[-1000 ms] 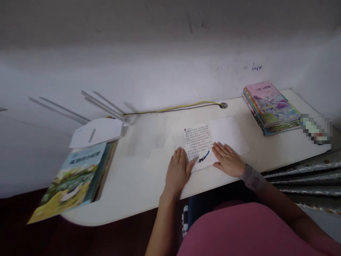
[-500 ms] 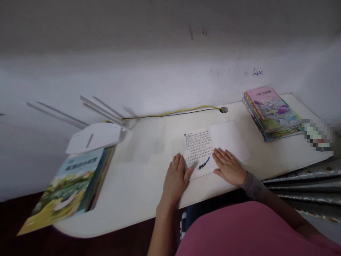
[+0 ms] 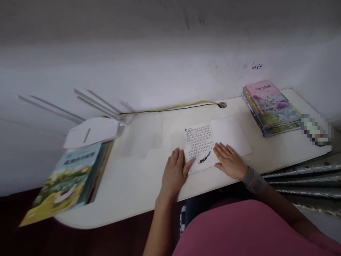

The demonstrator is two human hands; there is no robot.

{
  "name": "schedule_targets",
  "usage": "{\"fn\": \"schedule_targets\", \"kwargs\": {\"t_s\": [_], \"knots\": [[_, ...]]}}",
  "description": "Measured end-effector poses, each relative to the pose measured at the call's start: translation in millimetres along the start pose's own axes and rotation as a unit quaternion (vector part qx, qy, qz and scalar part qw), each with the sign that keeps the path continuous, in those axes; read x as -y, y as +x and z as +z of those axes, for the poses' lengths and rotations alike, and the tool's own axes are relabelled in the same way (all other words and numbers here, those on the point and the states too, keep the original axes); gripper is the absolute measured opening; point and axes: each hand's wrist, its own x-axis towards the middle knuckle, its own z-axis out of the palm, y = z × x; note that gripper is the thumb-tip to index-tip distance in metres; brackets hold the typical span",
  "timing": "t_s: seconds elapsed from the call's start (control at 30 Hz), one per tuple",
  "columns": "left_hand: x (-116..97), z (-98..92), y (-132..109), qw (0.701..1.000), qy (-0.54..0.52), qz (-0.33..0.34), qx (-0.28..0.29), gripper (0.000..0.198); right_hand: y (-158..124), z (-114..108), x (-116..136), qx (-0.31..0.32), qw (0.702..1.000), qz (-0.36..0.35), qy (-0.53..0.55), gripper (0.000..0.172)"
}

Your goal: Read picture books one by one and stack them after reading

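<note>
Left hand (image 3: 174,174): flat, fingers extended, gripping nothing, thumb at the printed page's lower corner. Right hand (image 3: 230,164): likewise flat and empty-palmed, fingers over the book near its fold. Book (image 3: 231,131): one, open on the tabletop (image 3: 133,193), between and under the hands. Risks, as I judge: uneven dragging could crease the paper; a lifted palm could let pages spring up. Left stack (image 3: 68,177): overhanging the tabletop; I suspect one knock could drop it.
</note>
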Motion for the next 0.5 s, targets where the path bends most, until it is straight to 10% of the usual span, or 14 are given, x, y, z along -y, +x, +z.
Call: {"fn": "schedule_targets", "kwargs": {"t_s": [0.5], "knots": [[-3.9, -0.7, 2.6, 1.0, 0.027, 0.013, -0.006, 0.072, -1.0, 4.3, -4.8, -0.019, 1.0, -0.006, 0.011, 0.06]]}}
